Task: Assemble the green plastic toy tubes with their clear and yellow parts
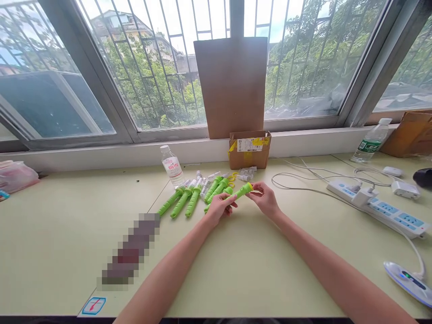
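Note:
My left hand (pixel 221 208) is closed round a light green plastic tube (pixel 241 192), which tilts up to the right. A yellow ring (pixel 249 186) sits at the tube's far end. My right hand (pixel 266 199) pinches this yellow end between thumb and fingers; the fingertips are partly hidden. Left of my hands lie several green grooved tubes with clear tops, one of them a green tube (pixel 193 201). More green tubes (pixel 216 188) lie just behind my left hand. Loose yellow rings (pixel 232 177) and clear plastic pieces (pixel 247 173) lie beyond them.
Behind the parts stand a clear bottle (pixel 172 166) and a small cardboard box (pixel 249 150). At right are a power strip (pixel 380 208) with cables, a green-labelled bottle (pixel 371 143) and a white device (pixel 409 283). A pixelated patch covers part of the table at left.

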The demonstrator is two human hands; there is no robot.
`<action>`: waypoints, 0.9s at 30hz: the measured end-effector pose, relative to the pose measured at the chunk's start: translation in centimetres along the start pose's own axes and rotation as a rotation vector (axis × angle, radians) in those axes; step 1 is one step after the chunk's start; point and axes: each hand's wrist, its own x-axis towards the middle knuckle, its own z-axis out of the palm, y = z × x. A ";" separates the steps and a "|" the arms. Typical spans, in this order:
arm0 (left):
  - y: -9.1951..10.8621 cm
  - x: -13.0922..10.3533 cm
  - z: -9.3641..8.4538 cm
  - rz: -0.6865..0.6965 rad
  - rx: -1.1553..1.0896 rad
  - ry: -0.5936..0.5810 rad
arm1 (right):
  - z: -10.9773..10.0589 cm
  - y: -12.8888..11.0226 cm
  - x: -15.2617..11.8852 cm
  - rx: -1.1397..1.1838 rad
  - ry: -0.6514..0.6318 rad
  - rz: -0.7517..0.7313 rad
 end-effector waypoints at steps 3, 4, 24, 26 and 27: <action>0.0 0.0 -0.1 -0.019 0.008 -0.019 | 0.0 -0.1 0.0 0.006 -0.010 0.000; 0.0 0.0 -0.1 -0.023 0.012 -0.022 | 0.0 -0.1 0.0 0.010 -0.019 0.001; 1.4 -0.6 0.2 -0.071 0.157 -0.074 | -0.1 0.0 -0.1 0.040 -0.036 0.030; 1.4 -0.7 0.2 -0.063 0.134 -0.071 | 0.0 0.0 -0.1 0.041 -0.036 0.031; 1.4 -0.7 0.2 -0.061 0.123 -0.070 | 0.0 -0.1 -0.1 0.042 -0.037 0.032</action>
